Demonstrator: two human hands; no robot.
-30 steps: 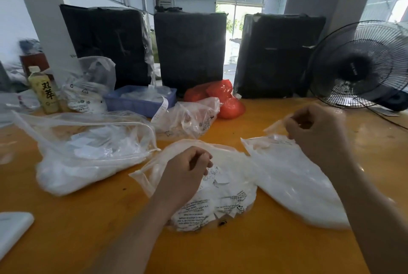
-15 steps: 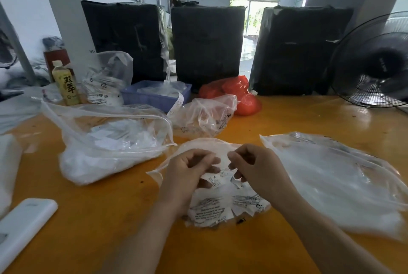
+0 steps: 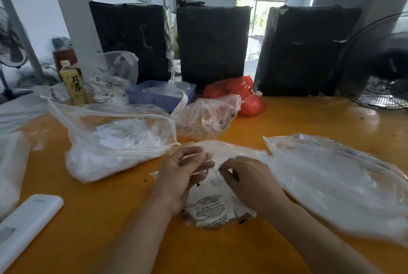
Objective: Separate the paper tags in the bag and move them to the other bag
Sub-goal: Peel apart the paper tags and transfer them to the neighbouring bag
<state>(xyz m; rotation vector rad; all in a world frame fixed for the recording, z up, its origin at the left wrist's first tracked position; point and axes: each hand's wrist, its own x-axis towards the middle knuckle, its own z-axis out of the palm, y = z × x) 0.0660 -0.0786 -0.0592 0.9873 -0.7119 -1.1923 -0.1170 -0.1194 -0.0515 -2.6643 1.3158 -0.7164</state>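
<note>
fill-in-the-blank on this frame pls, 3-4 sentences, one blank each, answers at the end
Both hands, left hand and right hand, work at the small printed bag lying on the ____ table.
The bottle has a ____ label.
The bag behind the crumpled clear bag is ____.
The fan stands at the table's far ____ side.

Missing words: orange; yellow; red; right

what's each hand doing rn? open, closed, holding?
Left hand: fingers curled, pinching the clear plastic of the middle bag.
Right hand: fingers curled at the same bag's opening, pinching something white; whether tag or plastic cannot be told.
</note>
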